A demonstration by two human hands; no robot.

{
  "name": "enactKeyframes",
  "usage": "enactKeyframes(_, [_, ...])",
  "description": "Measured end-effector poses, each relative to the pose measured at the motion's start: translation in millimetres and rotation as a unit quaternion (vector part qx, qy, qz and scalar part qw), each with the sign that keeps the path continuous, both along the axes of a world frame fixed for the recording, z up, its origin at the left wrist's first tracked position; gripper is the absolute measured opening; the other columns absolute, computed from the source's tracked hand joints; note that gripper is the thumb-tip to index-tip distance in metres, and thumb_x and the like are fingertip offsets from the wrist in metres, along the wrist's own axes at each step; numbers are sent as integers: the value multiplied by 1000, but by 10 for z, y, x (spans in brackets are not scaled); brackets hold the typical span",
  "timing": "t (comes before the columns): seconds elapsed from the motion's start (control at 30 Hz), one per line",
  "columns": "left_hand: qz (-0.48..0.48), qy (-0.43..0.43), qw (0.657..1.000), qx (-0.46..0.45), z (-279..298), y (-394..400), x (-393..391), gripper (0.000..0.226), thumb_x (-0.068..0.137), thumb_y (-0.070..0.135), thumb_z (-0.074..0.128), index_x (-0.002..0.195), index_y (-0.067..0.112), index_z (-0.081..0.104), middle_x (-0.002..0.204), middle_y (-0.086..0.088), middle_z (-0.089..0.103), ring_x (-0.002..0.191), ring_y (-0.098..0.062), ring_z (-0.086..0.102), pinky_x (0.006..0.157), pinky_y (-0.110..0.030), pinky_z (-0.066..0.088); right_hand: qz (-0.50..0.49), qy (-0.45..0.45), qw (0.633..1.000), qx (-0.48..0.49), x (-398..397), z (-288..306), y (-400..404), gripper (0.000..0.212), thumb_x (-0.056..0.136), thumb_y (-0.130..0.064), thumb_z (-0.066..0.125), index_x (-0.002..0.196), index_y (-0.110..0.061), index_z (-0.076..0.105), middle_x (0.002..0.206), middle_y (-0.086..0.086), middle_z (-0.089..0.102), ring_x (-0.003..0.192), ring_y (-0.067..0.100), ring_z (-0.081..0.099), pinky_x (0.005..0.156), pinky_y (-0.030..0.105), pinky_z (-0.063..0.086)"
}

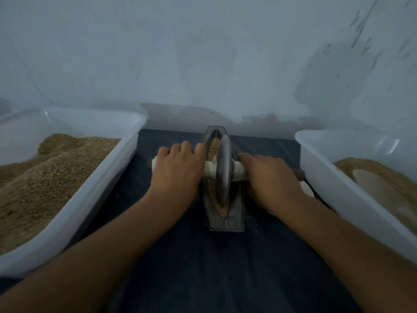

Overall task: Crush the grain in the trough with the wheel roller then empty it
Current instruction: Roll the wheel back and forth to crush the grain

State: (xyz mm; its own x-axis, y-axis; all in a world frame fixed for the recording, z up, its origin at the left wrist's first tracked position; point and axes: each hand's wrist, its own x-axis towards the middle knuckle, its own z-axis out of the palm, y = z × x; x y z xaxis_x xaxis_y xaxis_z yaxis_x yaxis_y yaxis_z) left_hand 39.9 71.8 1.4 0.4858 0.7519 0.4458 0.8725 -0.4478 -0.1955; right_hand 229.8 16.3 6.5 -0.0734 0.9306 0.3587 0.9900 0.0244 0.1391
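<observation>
A narrow boat-shaped metal trough lies lengthwise on the dark cloth in the middle. Brown grain fills its groove. A grey wheel roller stands upright in the groove, near the trough's middle, on a pale axle with dark wooden ends. My left hand is closed over the axle on the wheel's left. My right hand is closed over the axle on its right. The trough's floor under the wheel is hidden.
A white plastic tub heaped with grain stands on the left. Another white tub on the right holds grain and a pale scoop. A bluish wall rises just behind the trough. Dark cloth covers the surface toward me.
</observation>
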Motion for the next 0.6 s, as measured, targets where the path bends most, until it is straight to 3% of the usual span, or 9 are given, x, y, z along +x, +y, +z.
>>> enactKeyframes(0.13, [11, -5, 1000, -10, -19, -33, -24, 41, 82, 20, 67, 111, 19, 39, 110, -4, 53, 102, -25, 54, 87, -38, 39, 7, 1, 1000, 13, -39, 4, -51, 37, 90, -21, 61, 126, -23, 52, 107, 0, 65, 94, 22, 62, 78, 34, 42])
enactKeyframes(0.3, [6, -9, 1000, 2, -39, 194, 34, 34, 82, 18, 66, 96, 21, 35, 102, -2, 57, 91, -23, 58, 73, -34, 30, -17, -14, 1000, -1, 16, 12, 185, 28, 89, -21, 61, 116, -19, 53, 102, 1, 66, 90, 24, 63, 67, 31, 33])
enactKeyframes(0.4, [8, 2, 1000, 11, -34, 399, 119, 36, 84, 20, 67, 91, 21, 32, 98, -1, 60, 88, -23, 60, 72, -33, 27, -34, 1, 999, -39, 83, 24, 407, 33, 87, -23, 62, 118, -18, 52, 102, 7, 66, 91, 30, 62, 66, 34, 39])
enactKeyframes(0.5, [2, 8, 1000, 4, -23, 644, 195, 28, 85, 20, 67, 93, 21, 40, 97, -2, 62, 87, -25, 61, 72, -34, 28, -40, 14, 996, -76, 193, 57, 680, 64, 81, -25, 69, 138, -22, 41, 113, 11, 65, 98, 35, 62, 73, 38, 48])
enactKeyframes(0.6, [-4, 18, 1000, -9, 4, 863, 237, 19, 87, 14, 62, 103, 17, 52, 101, -5, 65, 91, -28, 63, 74, -35, 29, -35, -3, 991, -126, 285, 105, 947, 104, 78, -22, 74, 157, -22, 7, 127, 18, 61, 107, 39, 60, 73, 36, 42])
